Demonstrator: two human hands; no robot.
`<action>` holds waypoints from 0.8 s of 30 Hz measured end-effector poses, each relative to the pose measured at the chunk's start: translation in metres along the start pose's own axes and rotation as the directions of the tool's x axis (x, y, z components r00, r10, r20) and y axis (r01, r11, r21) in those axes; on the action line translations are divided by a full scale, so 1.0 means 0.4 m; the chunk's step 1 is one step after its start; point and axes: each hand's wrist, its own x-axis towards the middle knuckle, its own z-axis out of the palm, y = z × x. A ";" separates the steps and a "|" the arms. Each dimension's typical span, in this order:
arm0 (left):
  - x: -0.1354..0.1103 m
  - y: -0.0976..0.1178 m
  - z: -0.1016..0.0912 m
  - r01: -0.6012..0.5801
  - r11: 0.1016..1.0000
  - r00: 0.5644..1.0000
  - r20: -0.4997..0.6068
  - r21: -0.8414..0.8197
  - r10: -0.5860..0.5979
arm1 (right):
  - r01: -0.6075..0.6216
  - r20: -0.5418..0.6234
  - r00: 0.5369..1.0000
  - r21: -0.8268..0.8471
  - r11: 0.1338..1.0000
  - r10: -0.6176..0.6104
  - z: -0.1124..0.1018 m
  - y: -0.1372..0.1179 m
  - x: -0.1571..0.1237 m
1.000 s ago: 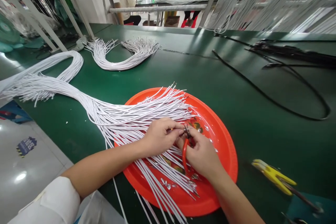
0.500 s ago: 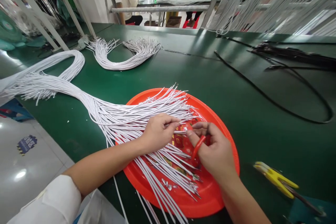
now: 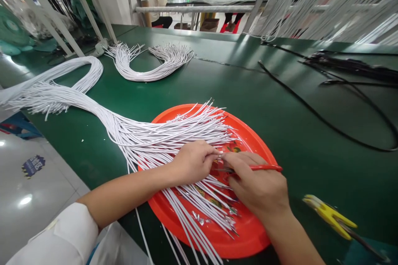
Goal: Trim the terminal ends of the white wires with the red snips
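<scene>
Sitting btwn L grip (image 3: pixel 194 162) & R grip (image 3: pixel 259 184): wire tip (image 3: pixel 220 154)

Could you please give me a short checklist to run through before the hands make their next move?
1. Left hand pinched at a wire end: ok.
2. Red-handled tool held in the right hand: ok.
3. Tool shut: cannot tell; the right hand covers much of it.
4. All white wires within the red tray: not ok; several strands run over its near rim.
5. Tray free of scraps: not ok; shiny scraps lie in it.
6. Yellow-handled pliers apart from the tray: ok; they lie on the green table, to its right.
</scene>
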 end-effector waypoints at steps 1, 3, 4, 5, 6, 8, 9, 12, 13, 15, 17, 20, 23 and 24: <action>-0.001 0.001 0.000 -0.004 1.000 1.000 0.019 0.024 0.003 | 0.005 0.015 1.000 -0.037 0.999 -0.004 0.000 -0.003 0.000; -0.003 0.003 -0.001 -0.011 0.997 0.998 0.063 0.073 0.006 | -0.030 0.068 0.997 -0.078 0.997 0.035 0.002 -0.009 0.000; -0.004 0.002 -0.001 -0.019 0.995 0.997 0.083 0.099 0.011 | -0.063 0.093 0.993 -0.086 0.994 0.071 0.004 -0.010 -0.002; -0.005 0.001 -0.001 -0.033 0.991 0.995 0.099 0.127 0.020 | -0.097 0.111 0.988 -0.089 0.991 0.107 0.006 -0.011 -0.003; -0.007 -0.001 0.000 -0.054 0.986 0.993 0.116 0.159 0.036 | -0.128 0.122 0.983 -0.084 0.988 0.137 0.008 -0.011 -0.005; -0.009 -0.006 0.003 -0.107 0.969 0.986 0.148 0.223 0.075 | -0.183 0.150 0.971 -0.051 0.982 0.188 0.010 -0.009 -0.007; -0.011 -0.008 0.005 -0.136 0.958 0.981 0.167 0.251 0.095 | -0.215 0.181 0.959 -0.029 0.976 0.217 0.009 -0.007 -0.007; -0.016 -0.013 0.008 -0.222 0.929 0.961 0.228 0.296 0.157 | -0.356 0.338 0.886 0.057 0.933 0.317 -0.002 0.000 0.000; -0.017 -0.013 0.008 -0.252 0.921 0.952 0.244 0.297 0.182 | -0.409 0.394 0.853 0.101 0.907 0.341 -0.008 0.002 0.004; -0.018 -0.011 0.006 -0.304 0.912 0.935 0.267 0.274 0.232 | -0.507 0.490 0.798 0.230 0.831 0.351 -0.020 0.009 0.012; -0.016 -0.008 0.002 -0.334 0.917 0.925 0.264 0.216 0.275 | -0.587 0.546 0.768 0.390 0.710 0.335 -0.030 0.016 0.019; -0.011 -0.001 -0.006 -0.334 0.938 0.924 0.231 0.094 0.305 | -0.685 0.587 0.726 0.567 0.457 0.359 -0.041 0.023 0.024; -0.008 0.008 -0.014 -0.326 0.945 0.933 0.162 0.004 0.321 | -0.753 0.640 0.642 0.630 0.191 0.422 -0.045 0.021 0.025; -0.008 0.011 -0.016 -0.333 0.943 0.934 0.130 -0.015 0.332 | -0.764 0.663 0.611 0.637 0.104 0.433 -0.046 0.019 0.025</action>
